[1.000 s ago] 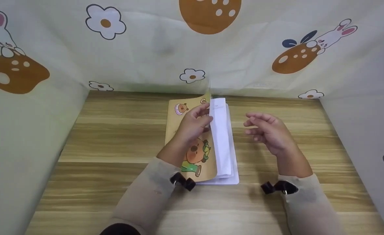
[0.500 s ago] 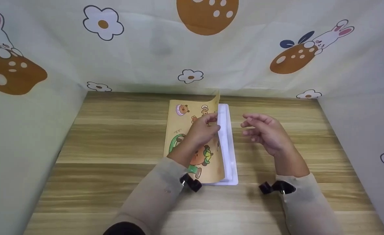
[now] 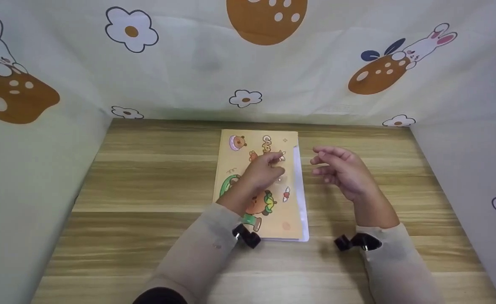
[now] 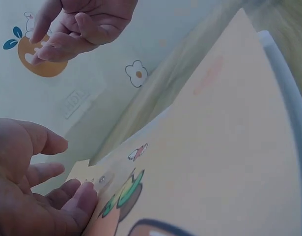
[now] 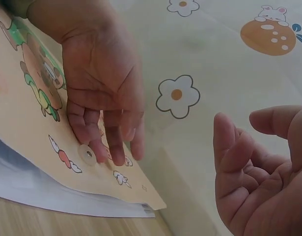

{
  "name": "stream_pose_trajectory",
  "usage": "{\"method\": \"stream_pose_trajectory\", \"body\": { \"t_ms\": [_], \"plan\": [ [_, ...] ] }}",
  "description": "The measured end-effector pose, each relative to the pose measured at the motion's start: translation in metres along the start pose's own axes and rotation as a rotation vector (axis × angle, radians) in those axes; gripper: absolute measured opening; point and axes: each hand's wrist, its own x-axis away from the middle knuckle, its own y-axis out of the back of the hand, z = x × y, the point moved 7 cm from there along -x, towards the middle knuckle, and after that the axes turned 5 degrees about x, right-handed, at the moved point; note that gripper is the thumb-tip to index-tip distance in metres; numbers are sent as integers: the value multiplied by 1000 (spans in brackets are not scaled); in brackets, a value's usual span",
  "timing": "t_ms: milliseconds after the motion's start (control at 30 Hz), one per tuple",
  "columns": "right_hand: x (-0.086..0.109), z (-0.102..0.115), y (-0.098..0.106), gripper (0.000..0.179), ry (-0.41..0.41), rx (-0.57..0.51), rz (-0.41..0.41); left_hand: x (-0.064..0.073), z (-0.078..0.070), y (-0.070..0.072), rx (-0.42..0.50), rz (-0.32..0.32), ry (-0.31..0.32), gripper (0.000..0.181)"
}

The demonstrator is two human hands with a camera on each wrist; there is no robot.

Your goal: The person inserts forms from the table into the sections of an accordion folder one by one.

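A tan folder [image 3: 279, 215] printed with cartoon capybaras lies on the table, its cover lowered. White inner sheets [image 3: 301, 198] show along its right edge. My left hand [image 3: 264, 171] is over the middle of the cover with fingers loosely bent and nothing gripped. In the right wrist view, its fingertips are right by a small round translucent disc [image 5: 87, 154] on the cover. To the right of the folder, my right hand [image 3: 345, 171] hovers above the table, fingers relaxed and holding nothing.
The wood-grain table [image 3: 146, 177] extends around the folder. A pale cloth [image 3: 180, 71] printed with flowers, rabbits and orange fruit rises behind it and at both sides. Dark wrist-camera mounts [image 3: 245, 236] sit on the sleeves.
The folder's cover has come down from half raised to nearly flat over the white sheets. My left hand moved right with it and let go of its edge. The right hand stayed nearly still.
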Motion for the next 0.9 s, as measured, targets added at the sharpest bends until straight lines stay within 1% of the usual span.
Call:
{"method": "stream_pose_trajectory", "body": {
  "t_ms": [100,267,333,433,533,600,667,733,900],
  "plan": [
    [0,-1,1,17,-2,0,-4,0,3,1,-4,6,17,54],
    [-1,-2,3,16,-11,-6,-16,-1,4,0,20,12,14,54],
    [-1,-1,3,16,-11,-13,-22,-1,3,0,46,17,5,54],
    [-1,1,1,16,-2,-19,-19,0,1,3,139,32,-6,54],
    [0,4,-2,17,14,-25,-12,2,-4,9,265,44,-32,53],
    [2,6,-3,19,23,-33,-11,5,-11,17,324,37,-63,52],
    [3,9,-4,21,34,-47,-13,10,-19,29,340,3,-102,51],
    [3,12,-5,22,47,-63,-20,17,-30,43,333,-53,-142,48],
    [1,21,-11,22,91,-86,-34,38,-53,81,311,-187,-294,41]
  ]
}}
